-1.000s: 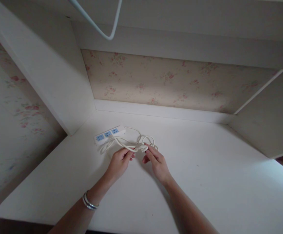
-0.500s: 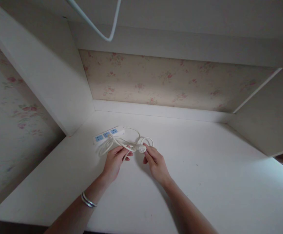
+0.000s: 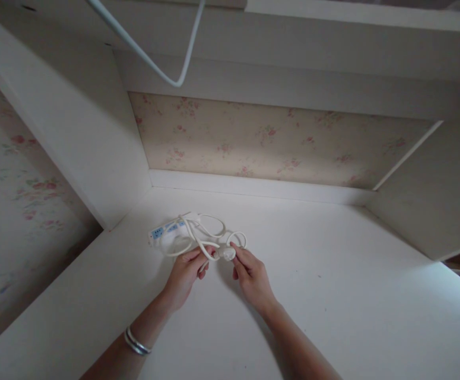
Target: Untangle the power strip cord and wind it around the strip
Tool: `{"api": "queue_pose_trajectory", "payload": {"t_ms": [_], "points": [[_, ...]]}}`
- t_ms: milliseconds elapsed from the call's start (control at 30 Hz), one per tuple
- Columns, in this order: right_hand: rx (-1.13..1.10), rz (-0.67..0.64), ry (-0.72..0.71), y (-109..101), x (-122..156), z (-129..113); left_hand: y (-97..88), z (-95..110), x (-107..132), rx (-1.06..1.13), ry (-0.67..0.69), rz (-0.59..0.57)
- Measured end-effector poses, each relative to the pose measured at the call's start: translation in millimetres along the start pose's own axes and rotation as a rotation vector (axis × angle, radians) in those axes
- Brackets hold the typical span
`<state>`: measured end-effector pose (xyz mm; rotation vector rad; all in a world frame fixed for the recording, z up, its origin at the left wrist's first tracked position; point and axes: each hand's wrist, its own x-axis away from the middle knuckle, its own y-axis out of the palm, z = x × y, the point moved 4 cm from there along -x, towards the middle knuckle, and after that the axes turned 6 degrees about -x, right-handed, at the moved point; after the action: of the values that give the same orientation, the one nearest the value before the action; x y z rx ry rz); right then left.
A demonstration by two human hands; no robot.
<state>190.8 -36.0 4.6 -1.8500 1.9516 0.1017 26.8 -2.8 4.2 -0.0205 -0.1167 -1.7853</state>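
Note:
A white power strip [image 3: 165, 231] with blue sockets lies on the white desk [image 3: 332, 295], its cream cord [image 3: 202, 235] coiled in loose loops beside it. My left hand [image 3: 184, 274], with silver bangles on the wrist, has its fingers closed around the cord close to the plug. My right hand [image 3: 251, 274] pinches the white plug [image 3: 226, 254] at the cord's end. The two hands are close together, just in front of the loops.
A white side panel [image 3: 79, 142] rises at the left, and floral wallpaper [image 3: 277, 142] backs the alcove. A shelf underside [image 3: 293, 63] hangs above with a pale cable [image 3: 154, 63] looping down. Another panel [image 3: 435, 206] stands at the right.
Both hands have drawn the plug and cord slightly toward me, and the loops have shifted and lie partly over the power strip. The camera view tilted a little.

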Motion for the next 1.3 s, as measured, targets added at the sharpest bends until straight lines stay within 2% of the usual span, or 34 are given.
{"api": "queue_pose_trajectory", "payload": {"t_ms": [200, 367, 500, 667, 867, 1033, 1300], "points": [[-0.210, 0.115, 0.138, 1.4, 1.9, -0.3, 4.4, 0.9, 1.5, -0.077, -0.004, -0.045], [-0.243, 0.073, 0.061, 0.7, 1.3, -5.4, 4.6, 2.0, -0.2, -0.084, 0.015, -0.036], [-0.298, -0.007, 0.092, 6.4, 3.8, -0.7, 3.3, 6.7, 1.3, -0.141, 0.066, -0.039], [-0.213, -0.070, 0.056, 11.6, 5.8, -2.4, 1.4, 11.9, 3.6, -0.187, 0.133, -0.047], [-0.159, -0.062, -0.004, 10.4, 5.4, -12.7, 5.6, 5.5, 4.6, -0.133, 0.123, -0.062], [-0.127, -0.038, -0.046, 15.3, 7.3, -24.4, 11.4, 7.4, 10.5, -0.200, 0.164, -0.061], [0.119, -0.016, -0.080, 20.9, 9.8, -24.8, 7.1, 7.6, 7.7, -0.317, 0.191, -0.049]]}}
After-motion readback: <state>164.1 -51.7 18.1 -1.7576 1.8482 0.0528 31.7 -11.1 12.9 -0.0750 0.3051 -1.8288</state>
